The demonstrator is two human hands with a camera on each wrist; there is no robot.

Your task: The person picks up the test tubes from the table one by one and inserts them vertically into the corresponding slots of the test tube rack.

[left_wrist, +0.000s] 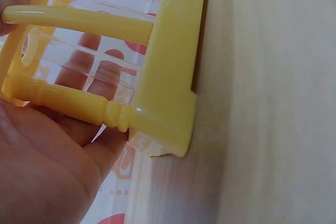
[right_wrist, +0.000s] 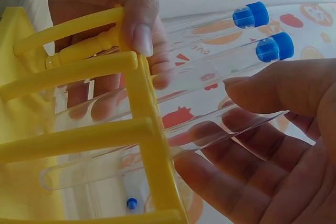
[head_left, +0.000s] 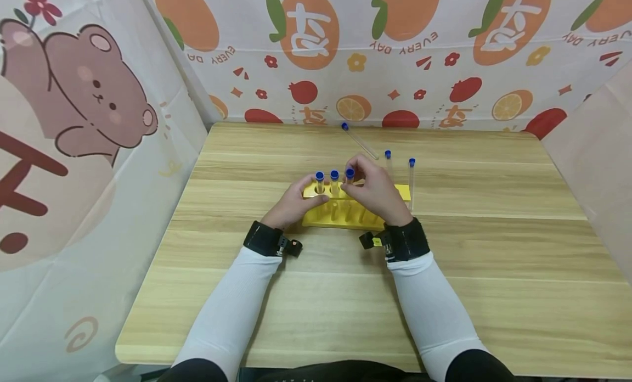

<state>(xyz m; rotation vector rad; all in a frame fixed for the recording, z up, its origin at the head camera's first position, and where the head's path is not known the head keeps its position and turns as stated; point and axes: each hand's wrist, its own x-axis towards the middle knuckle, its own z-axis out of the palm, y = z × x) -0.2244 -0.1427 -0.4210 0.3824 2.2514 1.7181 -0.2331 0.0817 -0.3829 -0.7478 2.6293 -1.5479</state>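
- The left hand (head_left: 293, 204) grips the left end of the yellow test tube rack (head_left: 340, 224), its thumb over the top plate and its fingers curled behind the end post.
- The right hand (head_left: 377, 190) is partly closed, thumb and fingers around the upper part of the third test tube (head_left: 349, 174), just under its blue cap.
- The rack stands on the wood-grain table (head_left: 336, 305), in front of the person, with three clear, blue-capped tubes upright in its left-hand holes: the first test tube (head_left: 320, 177), the second test tube (head_left: 334, 175) and the held one.
- Three more capped tubes are outside the rack: a slanted tube (head_left: 362, 142) and a middle tube (head_left: 388, 156) behind it, and a right-hand tube (head_left: 412, 179) beside its right end.
- Upside-down "EVERY DAY" is readable on the fruit-print cloth (head_left: 326, 77).
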